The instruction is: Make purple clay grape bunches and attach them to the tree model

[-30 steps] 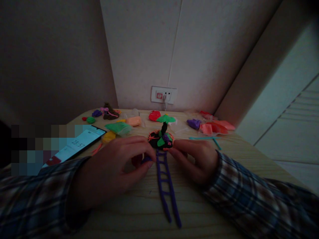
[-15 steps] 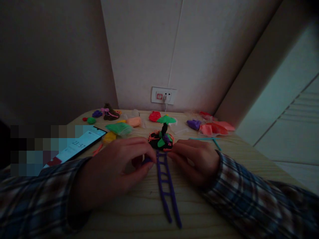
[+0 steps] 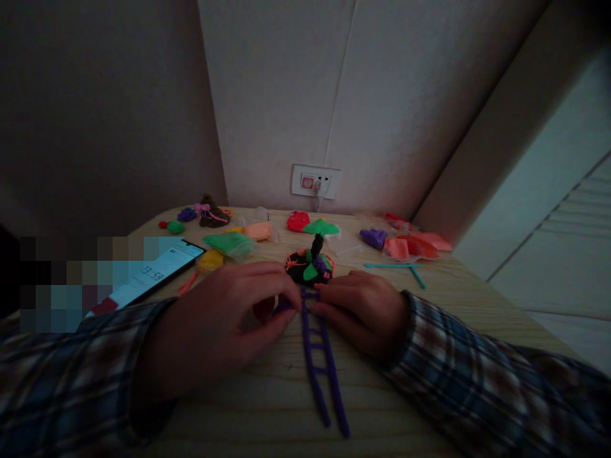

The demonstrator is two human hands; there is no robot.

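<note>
A purple clay ladder [image 3: 322, 362] lies flat on the wooden table [image 3: 382, 407], its top end touching a black clay mound [image 3: 305, 268] with a green-topped tree on it. My left hand [image 3: 224, 324] is curled, pinching a small purple clay piece [image 3: 282, 307] beside the ladder's top left. Fingertips of my right hand [image 3: 363, 308] press together on the ladder's top rungs from the right. Both sleeves are plaid.
A lit phone [image 3: 147, 278] lies at the left. Lumps of green, orange, yellow, red and purple clay [image 3: 229, 243] are scattered across the back of the table, with pink pieces [image 3: 410, 245] and teal sticks [image 3: 391, 265] at the right. A wall socket [image 3: 315, 182] sits behind.
My right hand has slid left and down from the black mound onto the top of the ladder. The left hand has stayed put.
</note>
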